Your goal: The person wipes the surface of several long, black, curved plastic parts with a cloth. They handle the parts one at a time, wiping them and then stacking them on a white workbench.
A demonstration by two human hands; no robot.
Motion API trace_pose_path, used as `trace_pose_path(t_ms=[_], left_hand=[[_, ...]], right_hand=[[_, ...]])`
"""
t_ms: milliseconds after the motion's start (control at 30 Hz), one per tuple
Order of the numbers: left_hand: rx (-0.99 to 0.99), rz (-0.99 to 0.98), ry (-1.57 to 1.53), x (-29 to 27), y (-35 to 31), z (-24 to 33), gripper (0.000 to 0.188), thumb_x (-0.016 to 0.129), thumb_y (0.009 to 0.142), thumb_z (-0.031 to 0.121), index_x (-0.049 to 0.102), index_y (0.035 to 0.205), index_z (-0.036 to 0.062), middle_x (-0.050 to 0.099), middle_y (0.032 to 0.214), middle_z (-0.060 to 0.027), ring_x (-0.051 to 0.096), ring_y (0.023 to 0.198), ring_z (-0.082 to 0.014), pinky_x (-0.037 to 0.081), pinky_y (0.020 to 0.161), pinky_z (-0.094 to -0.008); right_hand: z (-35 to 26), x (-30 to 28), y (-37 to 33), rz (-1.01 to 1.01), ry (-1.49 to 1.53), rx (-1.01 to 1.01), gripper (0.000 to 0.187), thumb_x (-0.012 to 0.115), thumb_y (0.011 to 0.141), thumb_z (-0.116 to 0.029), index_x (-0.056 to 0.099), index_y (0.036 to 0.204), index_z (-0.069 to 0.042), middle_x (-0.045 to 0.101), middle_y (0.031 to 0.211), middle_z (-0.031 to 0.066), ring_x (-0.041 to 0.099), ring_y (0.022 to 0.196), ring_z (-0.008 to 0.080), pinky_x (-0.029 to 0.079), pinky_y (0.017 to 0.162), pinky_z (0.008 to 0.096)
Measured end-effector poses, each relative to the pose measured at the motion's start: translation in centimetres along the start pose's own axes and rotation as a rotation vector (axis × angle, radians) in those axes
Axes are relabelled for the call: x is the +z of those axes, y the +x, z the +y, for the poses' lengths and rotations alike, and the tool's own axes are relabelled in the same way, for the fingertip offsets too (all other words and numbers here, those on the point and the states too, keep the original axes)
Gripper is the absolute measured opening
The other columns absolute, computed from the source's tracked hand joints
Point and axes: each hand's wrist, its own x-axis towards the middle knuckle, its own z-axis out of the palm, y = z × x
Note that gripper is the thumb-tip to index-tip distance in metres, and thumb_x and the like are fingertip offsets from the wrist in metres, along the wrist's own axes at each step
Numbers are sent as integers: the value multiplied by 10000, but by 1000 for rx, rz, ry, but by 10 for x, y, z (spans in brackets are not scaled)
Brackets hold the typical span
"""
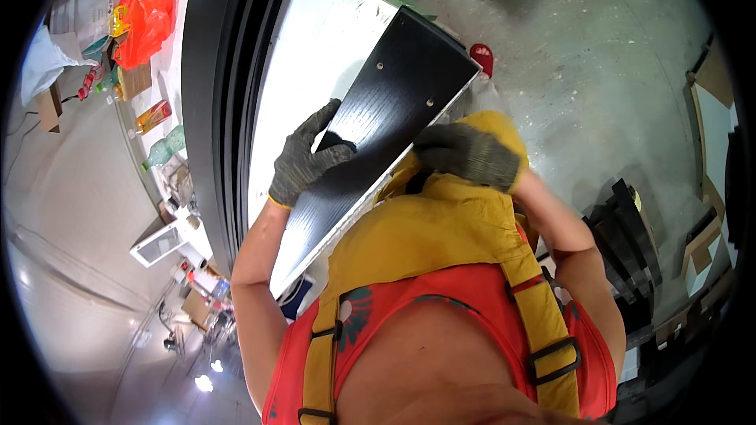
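Observation:
A black wood-grain board (386,94) with small round holes lies slantwise on a long white surface (323,27) in front of me. My left hand (305,159), in a dark grey knit glove, rests at the board's left edge. Its fingers stretch forward along that edge and its thumb is spread out over the black face. My right hand (472,159), gloved the same way, is close to the board's near right edge, in front of my yellow overalls (425,228). Its fingertips are blurred and partly hidden, so their grip does not show.
Long black boards (224,71) stand stacked along the left side. Beyond them are a red plastic bag (146,25), a green bottle (164,148) and an orange-labelled bottle (153,116). On the floor at right are dark panels (626,236); a red slipper (482,59) lies past the board.

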Motion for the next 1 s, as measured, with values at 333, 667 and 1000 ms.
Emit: trace_pose_path(t_ms=[333,667,1000], left_hand=[[251,278,530,49,-2,40,1414,942,419,507,224,1501,-54,387,1483,-248,376,1379,-394,314,1141,-457],[-3,124,119,35,11,65,1324,957,490,341,206,1530,10,429,1482,-200,508,1297,-345,420,1086,-426],[-196,-248,-67,-5,68,47,997,866,678,401,389,1491,75,511,1434,-180,495,1330,-305,371,1117,-413]], right_hand=[[39,-122,40,423,9,172,311,634,899,-119,667,1208,-106,594,1334,129,582,1197,280,488,994,358],[66,-108,4,143,78,416,861,834,688,-267,459,1451,-129,508,1426,169,463,1336,362,395,1094,430],[76,-34,22,418,164,323,1183,909,547,-505,346,1476,-36,480,1402,235,465,1306,403,393,1079,469]])
